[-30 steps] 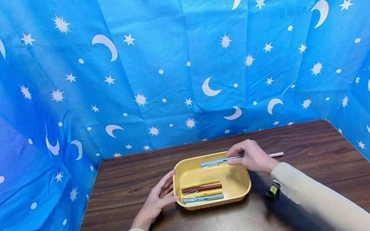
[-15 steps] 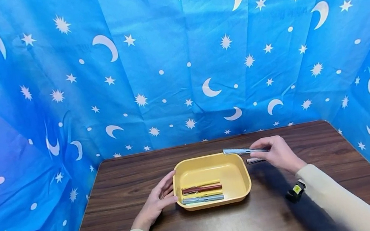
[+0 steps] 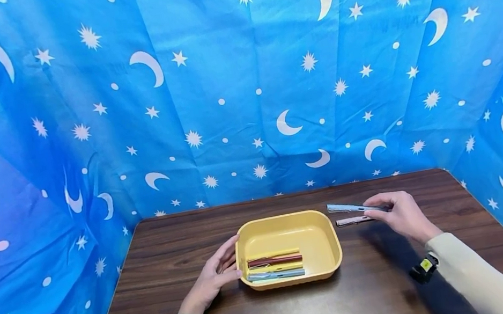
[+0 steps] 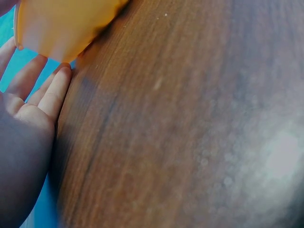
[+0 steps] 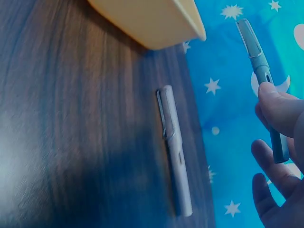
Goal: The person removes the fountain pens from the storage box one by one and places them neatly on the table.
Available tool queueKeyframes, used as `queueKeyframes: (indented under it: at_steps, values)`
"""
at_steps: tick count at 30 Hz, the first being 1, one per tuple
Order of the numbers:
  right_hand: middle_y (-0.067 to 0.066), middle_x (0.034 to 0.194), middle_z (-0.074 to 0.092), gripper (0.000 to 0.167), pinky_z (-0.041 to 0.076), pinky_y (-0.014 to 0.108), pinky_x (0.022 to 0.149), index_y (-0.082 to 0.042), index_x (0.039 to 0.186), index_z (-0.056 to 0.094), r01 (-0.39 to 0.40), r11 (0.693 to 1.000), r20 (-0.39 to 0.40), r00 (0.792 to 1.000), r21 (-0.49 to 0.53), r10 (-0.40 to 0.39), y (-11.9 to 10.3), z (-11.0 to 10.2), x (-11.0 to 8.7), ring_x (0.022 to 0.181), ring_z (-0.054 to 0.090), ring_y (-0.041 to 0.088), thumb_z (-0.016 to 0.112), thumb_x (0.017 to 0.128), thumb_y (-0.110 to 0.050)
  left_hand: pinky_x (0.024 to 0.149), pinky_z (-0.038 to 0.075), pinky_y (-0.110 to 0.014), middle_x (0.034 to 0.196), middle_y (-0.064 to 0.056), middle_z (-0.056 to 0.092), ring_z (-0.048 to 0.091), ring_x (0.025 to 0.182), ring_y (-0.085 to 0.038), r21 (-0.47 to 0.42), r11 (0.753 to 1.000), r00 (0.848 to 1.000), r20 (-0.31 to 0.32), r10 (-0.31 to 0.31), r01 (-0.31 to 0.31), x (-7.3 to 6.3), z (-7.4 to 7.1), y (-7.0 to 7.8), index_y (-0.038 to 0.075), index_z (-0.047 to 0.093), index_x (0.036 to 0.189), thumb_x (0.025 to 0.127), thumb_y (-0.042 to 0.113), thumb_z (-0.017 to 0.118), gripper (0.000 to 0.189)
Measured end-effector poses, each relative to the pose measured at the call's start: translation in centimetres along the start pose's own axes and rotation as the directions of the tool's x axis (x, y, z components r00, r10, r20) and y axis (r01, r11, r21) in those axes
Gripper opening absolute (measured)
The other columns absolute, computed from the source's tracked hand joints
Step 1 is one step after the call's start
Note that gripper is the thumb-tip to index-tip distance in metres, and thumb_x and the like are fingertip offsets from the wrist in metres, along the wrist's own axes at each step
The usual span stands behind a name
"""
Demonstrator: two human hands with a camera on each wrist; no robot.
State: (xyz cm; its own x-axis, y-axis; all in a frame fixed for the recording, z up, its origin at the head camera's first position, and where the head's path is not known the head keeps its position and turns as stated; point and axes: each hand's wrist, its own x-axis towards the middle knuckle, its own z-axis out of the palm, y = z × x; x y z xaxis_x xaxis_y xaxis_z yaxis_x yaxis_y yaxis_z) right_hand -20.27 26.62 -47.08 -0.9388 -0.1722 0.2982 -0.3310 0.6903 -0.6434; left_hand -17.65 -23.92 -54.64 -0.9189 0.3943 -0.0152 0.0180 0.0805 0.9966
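Note:
In the head view a yellow tray (image 3: 268, 236) sits on the table, with several clip pens (image 3: 274, 261) lying side by side in its front left part. My left hand (image 3: 208, 284) rests against the tray's left end, thumb and fingertips touching its wall. To the right of the tray, my right hand (image 3: 401, 213) pinches a light blue pen (image 3: 344, 208) between thumb and fingers, holding it above the table with its clip end pointing left. Below it lies a silver-grey pen (image 5: 176, 152), seen whole in the right wrist view and partly hidden by the hand's side in the head view.
A dark wood-grain table (image 3: 299, 312) carries everything. Blue cloth (image 3: 229, 73) printed with moons and stars hangs behind it and at both sides. Each wrist wears a black camera (image 3: 423, 268).
My right hand has carried the light blue pen from over the tray's far right part to the right, past the rim, above the silver-grey pen. My left hand stays at the tray.

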Motion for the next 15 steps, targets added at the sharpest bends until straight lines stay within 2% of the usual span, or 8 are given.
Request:
queueKeyframes:
  at_steps: [7, 15]
  values:
    - [0.002, 0.105, 0.08, 0.014, 0.056, 0.024, 0.074, -0.017, 0.107, 0.083, -0.029, 1.0, 0.027, 0.999, -0.005, 0.029, 1.5, -0.1, -1.3, 0.089, 0.067, 0.015, 0.082, 0.093, -0.017, 0.119, 0.039, -0.027, 0.171, -0.011, 0.031, 0.031, 0.156, -0.034, 0.0, 1.0, 1.0, 0.001, 0.002, -0.002, -0.2, 0.0, 0.0, 0.021, 0.032, 0.166, 0.097, 0.006, 0.073, 0.082]
    - [0.001, 0.103, 0.079, 0.013, 0.056, 0.022, 0.072, -0.017, 0.104, 0.083, -0.084, 0.996, 0.074, 0.994, 0.032, 0.081, 3.0, 0.2, -2.3, 0.087, 0.066, 0.017, 0.081, 0.092, -0.012, 0.118, 0.039, -0.025, 0.171, -0.012, 0.031, 0.031, 0.156, -0.034, 0.004, 1.0, 1.0, -0.002, 0.006, -0.006, -0.2, 0.1, 0.1, 0.019, 0.032, 0.166, 0.097, 0.006, 0.072, 0.081]
